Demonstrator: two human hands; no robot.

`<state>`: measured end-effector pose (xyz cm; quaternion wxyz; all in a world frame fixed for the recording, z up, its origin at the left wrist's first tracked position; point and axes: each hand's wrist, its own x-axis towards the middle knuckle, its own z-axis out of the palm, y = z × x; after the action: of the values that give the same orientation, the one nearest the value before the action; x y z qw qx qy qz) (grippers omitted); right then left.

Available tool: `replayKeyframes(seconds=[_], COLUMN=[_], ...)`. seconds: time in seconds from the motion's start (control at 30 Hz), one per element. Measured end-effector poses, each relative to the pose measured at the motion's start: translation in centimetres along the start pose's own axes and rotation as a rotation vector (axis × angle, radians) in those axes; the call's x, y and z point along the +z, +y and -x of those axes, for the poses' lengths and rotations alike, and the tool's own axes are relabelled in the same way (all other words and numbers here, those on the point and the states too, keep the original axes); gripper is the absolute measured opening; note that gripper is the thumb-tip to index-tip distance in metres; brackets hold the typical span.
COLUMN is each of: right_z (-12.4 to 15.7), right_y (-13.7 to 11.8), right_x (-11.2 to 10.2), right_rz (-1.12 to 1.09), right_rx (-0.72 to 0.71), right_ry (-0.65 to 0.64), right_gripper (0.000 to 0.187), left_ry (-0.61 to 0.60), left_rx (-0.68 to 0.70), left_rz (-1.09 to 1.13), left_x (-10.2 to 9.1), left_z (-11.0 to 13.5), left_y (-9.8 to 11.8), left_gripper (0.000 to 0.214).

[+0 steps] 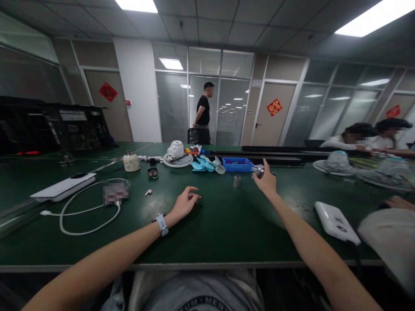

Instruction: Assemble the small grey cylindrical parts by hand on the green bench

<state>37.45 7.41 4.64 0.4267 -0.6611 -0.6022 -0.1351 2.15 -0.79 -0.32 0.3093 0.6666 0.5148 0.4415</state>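
My right hand (267, 182) reaches over the table with one finger pointing up. Its fingers are around a small round silver metal part (260, 172), beside the blue plastic tray (238, 164). To its left a grey metal cylinder (237, 181) stands upright on the table. My left hand (186, 203), with a watch on its wrist, hovers low over the green tabletop, fingers bent and apart, holding nothing. Close to its fingertips lies a tiny dark thing too small to name. Light blue fan blades (207, 164) lie behind, next to a white fan housing (176, 150) on a round grille (178, 160).
On the left are a cream jar (131, 161), a dark ring-shaped item (152, 173), a pink earbud (148, 192), a white cable (60, 220) and a white flat box (64, 187). A white power bank (337, 222) lies right. People sit at right; one stands (203, 113) beyond.
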Motion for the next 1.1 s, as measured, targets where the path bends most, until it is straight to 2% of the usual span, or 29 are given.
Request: replayKeyframes(seconds=[0.13, 0.27, 0.37, 0.43, 0.5, 0.57, 0.63, 0.67, 0.73, 0.8, 0.87, 0.97, 1.1], right_z=[0.3, 0.9, 1.1, 1.1, 0.9, 1.2, 2.3, 3.3, 6.0, 8.8, 11.0, 12.4, 12.2], right_y=[2.7, 2.8, 2.6, 2.2, 1.2, -0.8, -3.8, -5.5, -8.9, -11.9, -13.7, -14.6, -14.2], right_x=[1.7, 2.7, 2.8, 2.3, 1.4, 0.4, -0.5, -0.8, -0.9, -0.6, 0.1, 1.1, 2.1], right_rz=[0.146, 0.206, 0.231, 0.259, 0.258, 0.187, 0.056, -0.019, -0.145, -0.223, -0.264, -0.295, -0.377], right_rx=[0.011, 0.023, 0.017, 0.028, 0.007, -0.087, -0.256, -0.362, -0.587, -0.792, -0.903, -0.926, -0.887], right_ry=[-0.179, -0.305, -0.342, -0.296, -0.149, 0.031, 0.102, 0.067, -0.139, -0.398, -0.574, -0.691, -0.696], right_gripper=[0.079, 0.078, 0.078, 0.082, 0.082, 0.073, 0.059, 0.052, 0.040, 0.040, 0.041, 0.037, 0.029], left_ry=[0.066, 0.107, 0.118, 0.128, 0.154, 0.191, 0.222, 0.234, 0.249, 0.263, 0.282, 0.292, 0.274], left_rx=[-0.022, -0.014, 0.006, 0.007, -0.010, -0.033, -0.049, -0.053, -0.055, -0.049, -0.042, -0.038, -0.059], left_rz=[0.017, 0.036, 0.078, 0.087, 0.065, 0.034, 0.010, 0.001, -0.016, -0.033, -0.062, -0.099, -0.106], left_x=[0.0, -0.2, -0.2, -0.3, -0.3, -0.3, -0.4, -0.4, -0.5, -0.6, -0.7, -0.7, -0.5], left_z=[-0.3, -0.2, -0.3, -0.4, -0.6, -0.6, -0.6, -0.6, -0.5, -0.4, -0.4, -0.3, -0.4], left_y=[-0.2, 0.2, 0.2, 0.0, -0.2, -0.3, -0.3, -0.2, -0.2, -0.1, 0.0, 0.3, 0.2], left_gripper=[0.028, 0.026, 0.026, 0.028, 0.029, 0.027, 0.025, 0.025, 0.024, 0.025, 0.024, 0.024, 0.024])
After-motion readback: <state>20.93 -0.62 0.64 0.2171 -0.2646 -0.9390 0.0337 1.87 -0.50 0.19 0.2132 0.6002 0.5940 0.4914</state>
